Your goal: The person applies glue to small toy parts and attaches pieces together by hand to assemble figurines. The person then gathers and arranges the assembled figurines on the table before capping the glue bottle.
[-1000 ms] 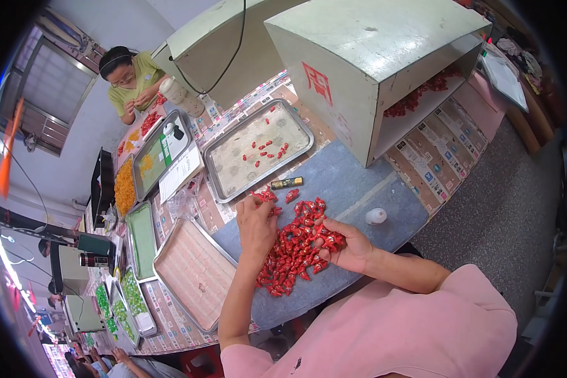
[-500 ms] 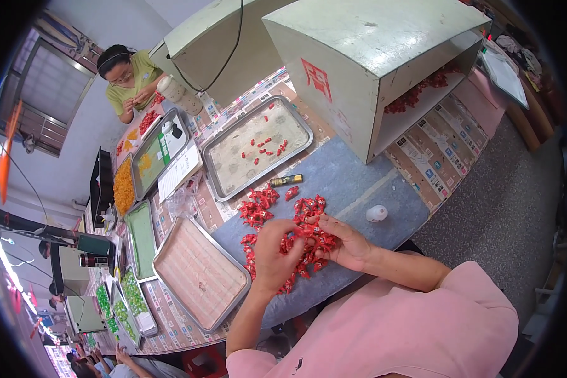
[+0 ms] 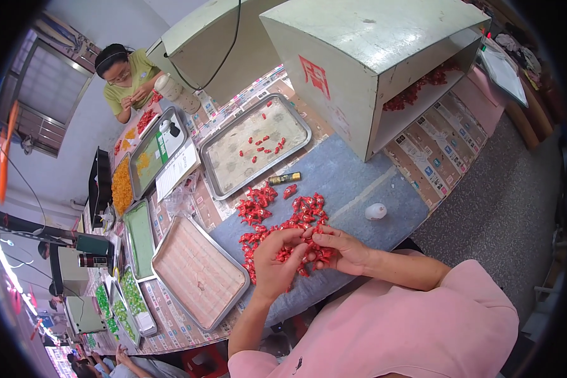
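Over a blue cloth mat, my two hands meet at the fingertips above a heap of small red figure-like pieces. My left hand is curled, thumb and fingers bent towards a small red piece at the meeting point. Thumb and fingers of my right hand pinch that same piece from the other side; fingers largely cover it. Red pieces lie under and around both hands. Beyond the heap are a single red piece and a dark tube with gold bands.
A small white bottle stands right of my hands. Left are a pinkish tray and a metal tray with several red bits. A pale cabinet holding red pieces rises at the back. Across the table, a person handles something small.
Both hands have come slightly lower and nearer to me, uncovering more of the red heap beyond them. Their fingertips remain together around the small piece.
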A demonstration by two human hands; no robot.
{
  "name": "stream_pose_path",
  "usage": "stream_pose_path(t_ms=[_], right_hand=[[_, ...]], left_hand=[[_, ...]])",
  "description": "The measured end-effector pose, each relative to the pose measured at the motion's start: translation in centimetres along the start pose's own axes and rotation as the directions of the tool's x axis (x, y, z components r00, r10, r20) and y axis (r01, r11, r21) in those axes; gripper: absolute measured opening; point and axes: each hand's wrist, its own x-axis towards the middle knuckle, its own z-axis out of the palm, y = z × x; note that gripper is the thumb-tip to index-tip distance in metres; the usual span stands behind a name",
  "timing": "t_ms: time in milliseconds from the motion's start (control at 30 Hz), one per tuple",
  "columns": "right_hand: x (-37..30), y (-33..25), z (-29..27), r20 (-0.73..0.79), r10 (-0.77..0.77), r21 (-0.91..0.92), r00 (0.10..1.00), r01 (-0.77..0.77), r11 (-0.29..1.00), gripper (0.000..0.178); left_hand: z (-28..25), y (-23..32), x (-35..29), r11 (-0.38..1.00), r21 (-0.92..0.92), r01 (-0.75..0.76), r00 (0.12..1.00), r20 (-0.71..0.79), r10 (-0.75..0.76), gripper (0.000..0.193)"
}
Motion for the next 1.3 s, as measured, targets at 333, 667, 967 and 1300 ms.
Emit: stream_pose_path(t_ms=[333,667,967,1300], right_hand=[[-0.4,-0.4,0.4,-0.061,0.032,0.062,0.998,-0.028,0.998,0.028],[-0.4,-0.7,0.1,-0.060,-0.023,0.108,0.998,0.030,0.994,0.027],[0.2,-1.4,0.0,-0.201,-0.076,0.129,0.977,0.103,0.986,0.025],[0.1,-0.9,-0.1,-0.144,-0.059,0.093,0.988,0.073,0.993,0.027]], left_hand=[[-4.3,-5.2,6.4,0.763,0.634,-0.124,0.962,-0.111,0.248,0.035],[-3.6,-7.5,8.5,0.545,0.820,-0.177,0.982,0.109,0.155,0.028],[-1.1,-1.1,2.8,0.850,0.443,-0.284,0.948,-0.004,0.319,0.025],[1.0,0.0,0.1,0.989,0.115,-0.092,0.995,-0.013,0.094,0.026]])
